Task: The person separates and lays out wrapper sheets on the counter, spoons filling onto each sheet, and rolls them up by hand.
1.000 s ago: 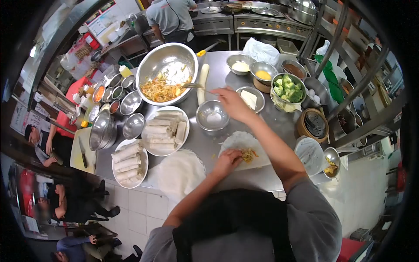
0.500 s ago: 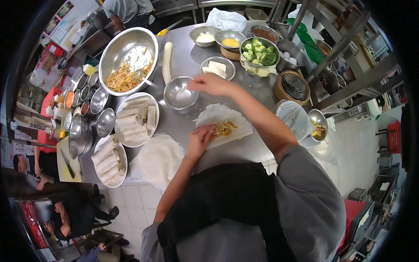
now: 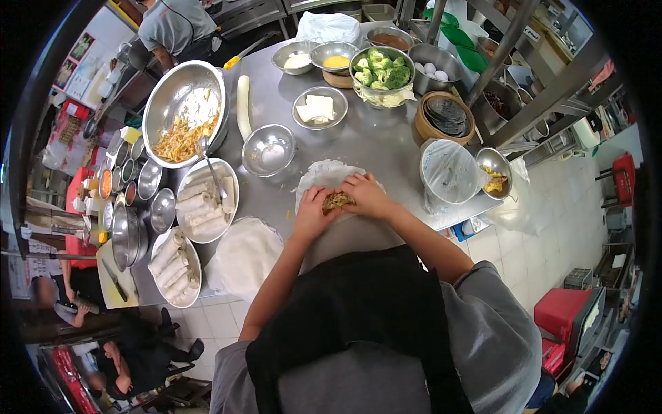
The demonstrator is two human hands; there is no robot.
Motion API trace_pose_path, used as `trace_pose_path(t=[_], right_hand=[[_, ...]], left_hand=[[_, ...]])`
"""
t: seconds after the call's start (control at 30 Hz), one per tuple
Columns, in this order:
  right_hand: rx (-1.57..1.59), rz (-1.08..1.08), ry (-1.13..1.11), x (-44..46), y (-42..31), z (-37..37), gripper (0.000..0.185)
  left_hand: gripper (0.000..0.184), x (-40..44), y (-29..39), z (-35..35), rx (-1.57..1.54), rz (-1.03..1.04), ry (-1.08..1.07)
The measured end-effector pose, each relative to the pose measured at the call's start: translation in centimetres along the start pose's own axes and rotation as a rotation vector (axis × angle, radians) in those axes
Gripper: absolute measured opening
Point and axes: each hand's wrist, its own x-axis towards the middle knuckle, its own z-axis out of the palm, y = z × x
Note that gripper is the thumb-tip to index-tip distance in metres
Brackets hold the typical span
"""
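A thin white spring roll wrapper [image 3: 332, 169] lies on the steel table in front of me, with a mound of shredded filling [image 3: 337, 201] on its near part. My left hand [image 3: 316, 212] curls around the filling's left end. From the other side, my right hand [image 3: 367, 197] grips the wrapper at the right end. Both sets of fingers are bent over the wrapper, and the near edge beneath them is largely hidden. Beyond the hands sits a small steel bowl [image 3: 269, 150] with a little pale residue. A stack of round wrappers [image 3: 246, 257] lies left of my left forearm.
Rolled spring rolls fill two white plates [image 3: 235, 181] [image 3: 197, 290] on the left. Behind them a large mixing bowl [image 3: 218, 90] holds filling and a spoon [image 3: 216, 172]. Tofu [image 3: 317, 108], broccoli [image 3: 380, 71] and a lined tub [image 3: 448, 169] stand farther off. A knife [image 3: 116, 281] lies left.
My right hand has come down from beside the small steel bowl to the wrapper's right side. The wrapper's near part is now gathered up around the filling. The view has shifted slightly.
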Motion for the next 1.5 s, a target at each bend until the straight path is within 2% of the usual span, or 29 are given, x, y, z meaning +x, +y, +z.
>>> trace_pose_path(t=[0.17, 0.27, 0.37, 0.47, 0.57, 0.67, 0.77, 0.87, 0.97, 1.07, 1.17, 1.27, 1.37, 1.47, 1.5], right_hand=[[0.164, -0.041, 0.061, -0.7, 0.3, -0.1, 0.044], [0.329, -0.181, 0.215, -0.4, 2.3, 0.0, 0.033], [0.568, -0.061, 0.172, -0.5, 1.8, -2.1, 0.023], [0.453, -0.054, 0.162, 0.0, 0.8, -2.0, 0.017], [0.4, -0.041, 0.113, 0.4, 1.2, -0.2, 0.016], [0.541, -0.065, 0.19, -0.1, 2.1, -1.4, 0.019], [0.527, 0.192, 0.072, -1.5, 1.8, -4.3, 0.028], [0.407, 0.124, 0.098, -2.0, 2.3, -2.8, 0.038], [0.44, 0.115, 0.079, -1.5, 1.7, -1.2, 0.036], [0.483, 0.115, 0.099, -1.1, 1.3, -0.2, 0.035], [0.456, 0.1, 0.125, -1.1, 2.2, 0.7, 0.038], [0.596, 0.161, 0.041, -1.3, 3.8, 0.6, 0.044], [0.322, -0.054, 0.051, -1.6, 2.8, -2.0, 0.061], [0.304, -0.064, -0.008, -0.8, 0.9, -2.8, 0.071], [0.294, -0.087, -0.003, -0.4, 0.8, -2.5, 0.07]], left_hand=[[0.05, -0.5, -1.3, 0.7, -0.037, 0.006, -0.015], [0.05, -0.9, -0.7, -0.9, -0.102, -0.023, -0.009], [0.05, -1.5, -1.0, -2.5, -0.152, 0.01, -0.012], [0.046, -1.8, -1.4, -2.7, -0.291, -0.175, -0.109], [0.037, -1.9, -2.0, -2.1, -0.28, -0.14, -0.102], [0.031, -2.5, -2.5, -2.3, -0.346, -0.123, -0.004], [0.029, -2.4, -0.6, -4.7, -0.266, -0.184, -0.008], [0.028, -2.7, -1.2, -4.6, -0.153, -0.231, -0.058], [0.024, -3.1, -2.7, -3.1, -0.173, -0.24, -0.055], [0.019, -3.0, -2.3, -2.7, -0.059, -0.258, -0.049], [0.021, -3.2, -2.2, -1.9, -0.148, -0.282, -0.02], [0.032, -3.6, -2.9, -1.5, -0.41, -0.441, -0.041], [0.048, -2.5, 0.0, -3.7, -0.147, -0.334, -0.035], [0.058, -1.3, 1.1, -3.7, 0.131, -0.038, -0.047], [0.059, -1.2, 0.9, -3.6, 0.095, -0.033, -0.065]])
